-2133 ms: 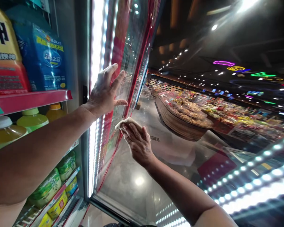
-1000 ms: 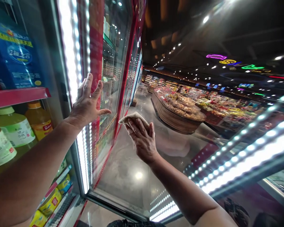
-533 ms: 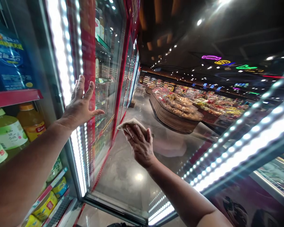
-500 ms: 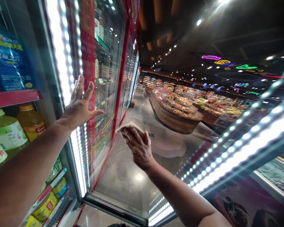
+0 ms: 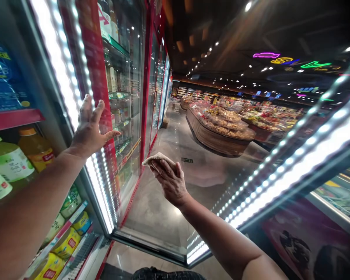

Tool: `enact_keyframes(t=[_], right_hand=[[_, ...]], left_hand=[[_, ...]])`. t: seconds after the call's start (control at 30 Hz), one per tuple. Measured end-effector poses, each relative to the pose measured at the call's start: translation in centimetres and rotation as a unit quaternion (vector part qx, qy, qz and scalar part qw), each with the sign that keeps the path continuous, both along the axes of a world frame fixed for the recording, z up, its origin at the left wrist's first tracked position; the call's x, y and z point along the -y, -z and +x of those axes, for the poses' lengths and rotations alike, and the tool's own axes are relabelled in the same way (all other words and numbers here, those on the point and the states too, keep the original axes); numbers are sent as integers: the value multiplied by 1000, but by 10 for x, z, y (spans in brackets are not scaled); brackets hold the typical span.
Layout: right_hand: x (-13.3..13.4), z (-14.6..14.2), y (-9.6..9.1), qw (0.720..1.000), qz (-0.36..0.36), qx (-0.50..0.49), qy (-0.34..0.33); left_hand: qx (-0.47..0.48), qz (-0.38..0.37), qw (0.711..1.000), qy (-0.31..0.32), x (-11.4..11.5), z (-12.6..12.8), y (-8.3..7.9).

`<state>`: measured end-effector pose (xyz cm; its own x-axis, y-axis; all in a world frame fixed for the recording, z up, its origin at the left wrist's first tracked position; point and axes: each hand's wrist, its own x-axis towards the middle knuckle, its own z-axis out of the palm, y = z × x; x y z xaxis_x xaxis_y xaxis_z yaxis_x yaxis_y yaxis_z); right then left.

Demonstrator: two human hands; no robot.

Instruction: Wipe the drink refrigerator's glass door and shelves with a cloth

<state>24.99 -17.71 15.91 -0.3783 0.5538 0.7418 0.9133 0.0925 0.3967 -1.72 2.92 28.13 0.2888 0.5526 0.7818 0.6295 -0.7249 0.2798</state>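
Observation:
My right hand (image 5: 172,186) presses a beige cloth (image 5: 160,157) flat against what looks like the clear pane of an open glass door. Its fingers lie together over the cloth and cover part of it. My left hand (image 5: 89,132) is raised with fingers and thumb apart, holding nothing, beside a bright LED strip (image 5: 100,194) along the cooler's edge. Whether its fingertips touch anything I cannot tell. The door's dark lower frame (image 5: 148,247) runs below both hands, and another LED strip (image 5: 259,194) slants up along its right side.
At left, shelves carry green-capped bottles (image 5: 10,155), an orange-capped bottle (image 5: 35,146), a blue package (image 5: 8,81) and yellow packs (image 5: 65,243). More red-framed coolers (image 5: 146,85) line the aisle. Beyond the glass stands a wood-sided display island (image 5: 221,140). A chest case (image 5: 338,206) is at right.
The view has tilted and shifted slightly, so the door's lower frame sits more to the right. My left hand appears a little farther left. My right hand and the cloth stay nearly in place.

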Motion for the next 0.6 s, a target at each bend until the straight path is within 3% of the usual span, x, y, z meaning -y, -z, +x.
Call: enact_keyframes(t=[0.1, 0.23, 0.43, 0.6], right_hand=[[4, 6, -9, 1000, -4, -20, 9], [5, 11, -22, 996, 20, -66, 48], [9, 14, 1, 999, -9, -35, 17], [15, 24, -1, 996, 12, -64, 57]], left_hand=[[58, 35, 998, 5, 6, 5, 17], [86, 27, 996, -2, 25, 14, 39], [71, -25, 997, -10, 44, 22, 56], [63, -13, 998, 1, 45, 24, 60]])
